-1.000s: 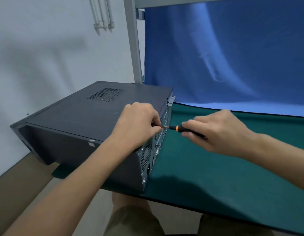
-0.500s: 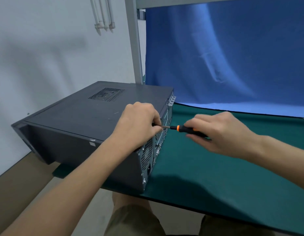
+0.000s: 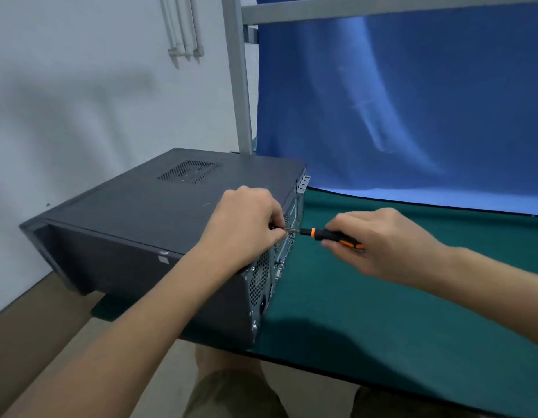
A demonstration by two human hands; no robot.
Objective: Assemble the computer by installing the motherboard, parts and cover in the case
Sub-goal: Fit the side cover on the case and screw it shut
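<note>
Rolling slightly since a moment ago, the right hand (image 3: 382,239) grips the screwdriver (image 3: 331,235) mid-frame, the left hand (image 3: 246,227) pinching its shaft at the closed case (image 3: 141,212), so cover fastening apparently continues.

One computer case (image 3: 135,212), with one vent grille (image 3: 189,171) in its top panel. One screwdriver (image 3: 331,235), black and orange. Two grips in all: one left grip (image 3: 243,224), one right grip (image 3: 388,239). One green-covered counter (image 3: 382,312). One blue cloth (image 3: 412,101). Three white pipes (image 3: 184,25). One grey upright (image 3: 239,86) and one grey crossbar (image 3: 382,9).
</note>
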